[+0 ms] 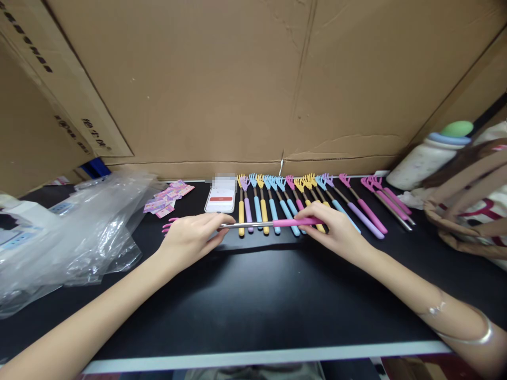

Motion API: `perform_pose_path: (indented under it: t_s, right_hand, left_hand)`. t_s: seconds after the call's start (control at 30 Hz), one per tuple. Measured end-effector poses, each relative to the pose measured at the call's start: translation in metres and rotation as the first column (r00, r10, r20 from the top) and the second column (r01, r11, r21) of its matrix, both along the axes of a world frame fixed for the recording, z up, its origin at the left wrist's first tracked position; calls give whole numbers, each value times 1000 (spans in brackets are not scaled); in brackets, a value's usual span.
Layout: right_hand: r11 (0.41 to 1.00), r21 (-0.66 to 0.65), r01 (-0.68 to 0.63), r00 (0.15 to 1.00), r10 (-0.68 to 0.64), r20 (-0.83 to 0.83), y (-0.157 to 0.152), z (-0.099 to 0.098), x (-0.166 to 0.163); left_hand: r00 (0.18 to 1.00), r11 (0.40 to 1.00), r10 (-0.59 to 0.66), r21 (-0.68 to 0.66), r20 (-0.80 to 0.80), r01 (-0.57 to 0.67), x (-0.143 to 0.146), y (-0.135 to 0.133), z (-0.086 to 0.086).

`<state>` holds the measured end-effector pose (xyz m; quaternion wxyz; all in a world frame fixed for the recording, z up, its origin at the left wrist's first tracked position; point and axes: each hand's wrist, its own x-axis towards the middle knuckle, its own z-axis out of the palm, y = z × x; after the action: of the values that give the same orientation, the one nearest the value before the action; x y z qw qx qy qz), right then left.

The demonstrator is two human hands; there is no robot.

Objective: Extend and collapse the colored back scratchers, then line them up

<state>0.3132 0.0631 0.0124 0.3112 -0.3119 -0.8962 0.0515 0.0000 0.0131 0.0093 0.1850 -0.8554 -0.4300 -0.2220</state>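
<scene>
I hold a pink back scratcher (253,224) sideways over the black table (253,295). My left hand (192,237) is closed around its metal rod near the pink claw end, which pokes out to the left. My right hand (330,228) is closed on its pink handle. Behind the scratcher lies a row of several scratchers (309,203) with yellow, purple, blue and pink handles, claws toward the cardboard wall.
A phone (221,199) lies at the back, with pink cards (168,199) to its left. Clear plastic bags (71,232) pile up on the left. On the right are a woven basket (467,211) and a white bottle (431,155). Cardboard (253,79) walls the back.
</scene>
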Motion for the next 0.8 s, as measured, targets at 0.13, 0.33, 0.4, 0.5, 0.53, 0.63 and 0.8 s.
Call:
perform_pose_path:
  t_s: [0.13, 0.33, 0.4, 0.5, 0.53, 0.63, 0.8]
  right_hand:
    - [996, -88, 2, 999, -7, -49, 0, 2, -1]
    - [949, -316, -10, 996, -19, -88, 2, 0, 0]
    - [896, -444, -33, 995, -13, -100, 1, 0, 1]
    - [824, -564, -51, 994, -12, -107, 0, 0, 3]
    - [814, -579, -50, 994, -15, -108, 0, 1, 4]
    - [794, -605, -60, 994, -11, -113, -1, 2, 4]
    - [764, -636, -106, 991, 28, -132, -2, 3, 4]
  left_hand:
    - [1000, 1000, -9, 26, 4, 9, 0, 0, 0]
    - [1000, 999, -14, 40, 21, 14, -1, -1, 1]
    - [999, 999, -25, 38, 34, 24, -1, -1, 1]
    - [998, 998, -51, 39, 43, 49, -2, -1, 0]
    - [997, 997, -63, 42, 43, 61, -2, -1, 0]
    - [996, 995, -85, 48, 37, 83, -2, 0, 0]
    - [996, 994, -88, 72, 12, 87, -2, -1, 0]
